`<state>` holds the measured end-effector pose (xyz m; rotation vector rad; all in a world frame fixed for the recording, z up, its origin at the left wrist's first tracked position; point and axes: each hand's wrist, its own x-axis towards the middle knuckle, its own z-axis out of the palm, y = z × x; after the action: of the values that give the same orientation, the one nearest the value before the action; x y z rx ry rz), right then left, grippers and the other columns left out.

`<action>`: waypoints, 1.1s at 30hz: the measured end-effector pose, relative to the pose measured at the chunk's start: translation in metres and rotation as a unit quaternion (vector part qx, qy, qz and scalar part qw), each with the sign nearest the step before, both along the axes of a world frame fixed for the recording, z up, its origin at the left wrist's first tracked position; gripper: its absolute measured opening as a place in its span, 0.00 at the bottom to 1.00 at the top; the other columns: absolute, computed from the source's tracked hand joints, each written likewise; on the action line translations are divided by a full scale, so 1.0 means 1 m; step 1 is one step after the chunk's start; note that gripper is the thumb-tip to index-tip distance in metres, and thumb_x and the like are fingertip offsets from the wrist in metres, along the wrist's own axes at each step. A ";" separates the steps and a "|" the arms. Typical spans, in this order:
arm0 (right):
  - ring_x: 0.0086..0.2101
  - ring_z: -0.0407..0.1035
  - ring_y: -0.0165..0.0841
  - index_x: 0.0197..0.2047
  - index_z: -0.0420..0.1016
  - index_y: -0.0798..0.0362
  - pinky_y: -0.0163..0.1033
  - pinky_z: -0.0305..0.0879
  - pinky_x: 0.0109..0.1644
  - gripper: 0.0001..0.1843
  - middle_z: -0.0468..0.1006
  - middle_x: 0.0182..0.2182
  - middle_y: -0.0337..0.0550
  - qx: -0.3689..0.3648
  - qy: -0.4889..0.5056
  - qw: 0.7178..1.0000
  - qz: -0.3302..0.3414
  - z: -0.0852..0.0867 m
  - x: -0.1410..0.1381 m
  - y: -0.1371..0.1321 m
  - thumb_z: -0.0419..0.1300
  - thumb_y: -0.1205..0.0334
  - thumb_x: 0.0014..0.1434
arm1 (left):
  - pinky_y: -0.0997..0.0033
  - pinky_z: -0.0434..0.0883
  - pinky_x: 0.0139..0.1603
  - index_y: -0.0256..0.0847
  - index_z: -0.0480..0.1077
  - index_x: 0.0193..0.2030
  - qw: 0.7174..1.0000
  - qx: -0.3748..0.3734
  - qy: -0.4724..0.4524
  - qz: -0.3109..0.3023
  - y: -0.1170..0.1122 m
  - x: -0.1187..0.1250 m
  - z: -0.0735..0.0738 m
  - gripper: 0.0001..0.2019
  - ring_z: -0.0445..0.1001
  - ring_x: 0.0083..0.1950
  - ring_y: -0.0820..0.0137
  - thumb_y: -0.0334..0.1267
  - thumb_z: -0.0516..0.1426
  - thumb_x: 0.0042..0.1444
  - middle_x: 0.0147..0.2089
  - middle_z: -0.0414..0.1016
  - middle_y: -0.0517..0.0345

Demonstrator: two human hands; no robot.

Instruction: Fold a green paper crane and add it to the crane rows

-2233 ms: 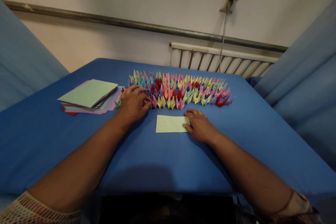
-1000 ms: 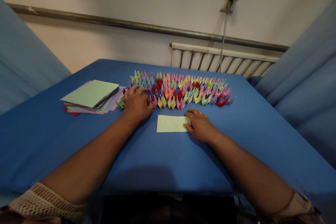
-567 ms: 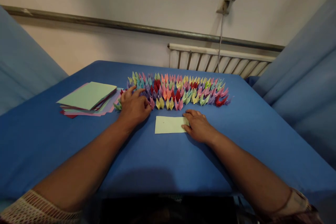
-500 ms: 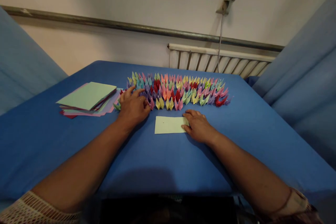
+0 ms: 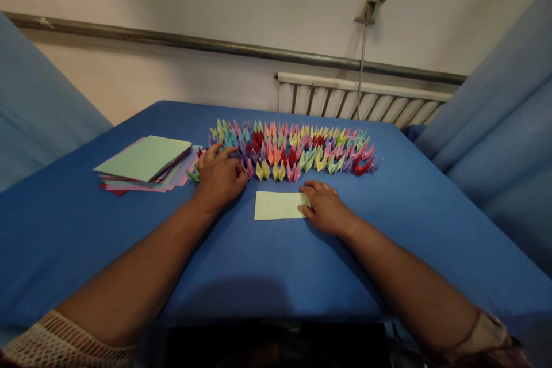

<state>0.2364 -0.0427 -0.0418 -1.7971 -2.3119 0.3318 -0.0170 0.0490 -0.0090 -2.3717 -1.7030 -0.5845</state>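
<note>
My left hand (image 5: 221, 173) is at the left front of the rows of folded paper cranes (image 5: 319, 163). Its thumb and index finger close at a small pink paper crane (image 5: 249, 170), while the other fingers reach out over neighbouring cranes. The exact contact is partly hidden. A pale yellow-green folded paper rectangle (image 5: 278, 206) lies flat on the blue cloth in front of the cranes. Over its right end rests my right hand (image 5: 325, 206), fingers and thumb apart, covering that edge.
On the left lies a stack of coloured paper sheets (image 5: 146, 158), light green on top. A blue cloth (image 5: 233, 259) covers the table. Behind it are a wall rail (image 5: 194, 41), a radiator (image 5: 340, 95) and a socket with a cord (image 5: 370, 7). Blue curtains (image 5: 495, 86) hang at both sides.
</note>
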 end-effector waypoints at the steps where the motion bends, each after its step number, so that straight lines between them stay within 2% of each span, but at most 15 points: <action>1: 0.59 0.59 0.49 0.64 0.65 0.57 0.54 0.56 0.60 0.27 0.64 0.62 0.56 -0.001 0.000 1.000 0.000 0.000 0.000 0.000 0.55 0.55 0.65 | 0.42 0.51 0.64 0.39 0.71 0.25 1.000 -0.003 -0.003 -0.001 0.000 0.000 0.000 0.08 0.53 0.69 0.45 0.34 0.56 0.53 0.62 0.70 0.47; 7: 0.59 0.58 0.49 0.64 0.65 0.56 0.54 0.56 0.60 0.27 0.63 0.63 0.56 -0.005 0.003 1.000 0.002 -0.001 0.001 0.001 0.55 0.55 0.64 | 0.40 0.51 0.63 0.38 0.71 0.25 1.000 -0.001 -0.003 0.000 -0.001 0.000 0.001 0.09 0.52 0.69 0.44 0.37 0.57 0.54 0.63 0.69 0.46; 11: 0.60 0.57 0.48 0.64 0.64 0.55 0.54 0.54 0.61 0.27 0.63 0.63 0.55 -0.011 0.011 1.000 0.004 -0.001 0.004 0.002 0.55 0.55 0.64 | 0.41 0.51 0.64 0.38 0.70 0.26 0.998 0.061 -0.022 -0.025 -0.013 0.000 0.016 0.11 0.52 0.69 0.44 0.41 0.58 0.55 0.61 0.70 0.46; 13: 0.60 0.57 0.47 0.64 0.64 0.54 0.53 0.54 0.61 0.27 0.63 0.63 0.55 -0.017 0.018 1.000 0.006 0.000 0.005 0.002 0.56 0.55 0.64 | 0.45 0.54 0.64 0.40 0.70 0.27 0.993 0.097 -0.049 -0.053 -0.023 0.001 0.024 0.10 0.59 0.66 0.48 0.41 0.57 0.56 0.58 0.73 0.48; 15: 0.60 0.58 0.46 0.63 0.64 0.54 0.52 0.55 0.61 0.27 0.64 0.63 0.55 -0.022 0.026 0.999 0.008 0.002 0.007 0.003 0.58 0.56 0.63 | 0.53 0.63 0.58 0.41 0.71 0.31 0.990 0.058 -0.070 -0.106 -0.035 0.004 0.027 0.09 0.71 0.54 0.56 0.41 0.55 0.58 0.48 0.77 0.50; 17: 0.59 0.59 0.45 0.62 0.65 0.55 0.50 0.56 0.60 0.28 0.66 0.60 0.55 -0.024 0.029 0.999 0.007 0.004 0.010 0.004 0.60 0.56 0.61 | 0.60 0.69 0.45 0.41 0.73 0.35 0.989 -0.054 -0.056 -0.129 -0.045 0.008 0.025 0.10 0.74 0.42 0.60 0.44 0.54 0.58 0.39 0.77 0.52; 18: 0.58 0.60 0.45 0.62 0.65 0.55 0.49 0.56 0.60 0.28 0.67 0.58 0.55 -0.024 0.028 0.999 0.005 0.005 0.011 0.005 0.61 0.56 0.60 | 0.61 0.69 0.43 0.40 0.73 0.39 0.983 -0.103 -0.039 -0.147 -0.049 0.010 0.021 0.11 0.74 0.40 0.61 0.45 0.55 0.58 0.38 0.77 0.52; 20: 0.56 0.61 0.44 0.60 0.67 0.56 0.48 0.57 0.59 0.28 0.69 0.55 0.55 -0.024 0.025 0.999 -0.001 0.006 0.013 0.007 0.63 0.54 0.59 | 0.60 0.69 0.47 0.40 0.72 0.50 0.973 -0.147 0.001 -0.180 -0.051 0.013 0.011 0.18 0.73 0.46 0.58 0.46 0.57 0.56 0.45 0.77 0.50; 22: 0.54 0.62 0.44 0.58 0.69 0.57 0.47 0.58 0.58 0.28 0.70 0.52 0.55 -0.025 0.025 0.999 -0.007 0.007 0.015 0.008 0.64 0.53 0.58 | 0.58 0.67 0.52 0.39 0.70 0.54 0.967 -0.155 0.033 -0.199 -0.050 0.015 0.001 0.22 0.71 0.51 0.55 0.46 0.59 0.54 0.50 0.75 0.47; 26: 0.52 0.63 0.43 0.56 0.70 0.56 0.46 0.58 0.57 0.29 0.70 0.49 0.53 -0.022 0.034 0.999 -0.012 0.005 0.014 0.010 0.65 0.50 0.56 | 0.56 0.67 0.53 0.39 0.71 0.55 0.961 -0.188 0.044 -0.197 -0.042 0.017 -0.008 0.25 0.70 0.52 0.53 0.48 0.60 0.53 0.51 0.75 0.46; 30: 0.49 0.64 0.41 0.53 0.71 0.55 0.44 0.59 0.55 0.27 0.71 0.46 0.50 -0.012 0.045 0.999 -0.011 0.001 0.011 0.012 0.67 0.49 0.54 | 0.56 0.66 0.55 0.39 0.71 0.55 0.960 -0.221 0.024 -0.172 -0.037 0.019 -0.007 0.26 0.71 0.54 0.52 0.49 0.60 0.51 0.53 0.75 0.45; 33: 0.47 0.64 0.40 0.48 0.71 0.54 0.43 0.59 0.53 0.23 0.71 0.43 0.47 -0.007 0.053 0.999 -0.009 0.000 0.011 0.014 0.67 0.50 0.54 | 0.58 0.67 0.53 0.42 0.73 0.52 0.957 -0.240 0.000 -0.165 -0.034 0.020 -0.007 0.25 0.73 0.51 0.53 0.50 0.61 0.49 0.50 0.76 0.48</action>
<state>0.2472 -0.0283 -0.0418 -1.7595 -2.2255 0.4309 0.0027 0.0148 -0.0155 -3.0286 -1.5989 -0.2223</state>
